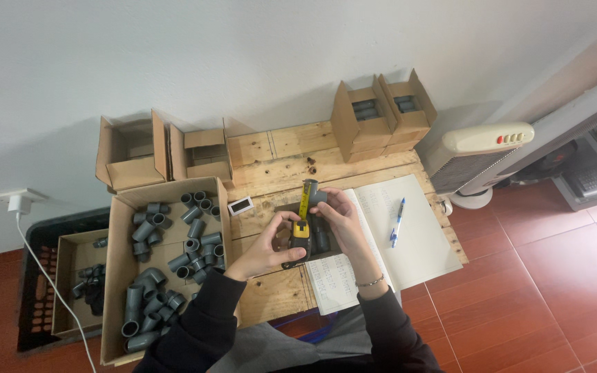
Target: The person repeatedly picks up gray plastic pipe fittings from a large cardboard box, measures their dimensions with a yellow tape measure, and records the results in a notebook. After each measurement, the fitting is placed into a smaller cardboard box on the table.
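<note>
Grey plastic pipe fitting (316,195) sits above the wooden table (278,155), pinched in our right hand (343,217); it looks rigid, light, best gripped by its barrel. Our left hand (265,250) clasps the yellow tape measure (301,231), blade against it.

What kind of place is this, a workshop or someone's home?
Probably a small makeshift workroom: a rough wooden pallet table, cardboard boxes of grey pipe fittings, and an open notebook beside hands working a yellow tape measure.
</note>
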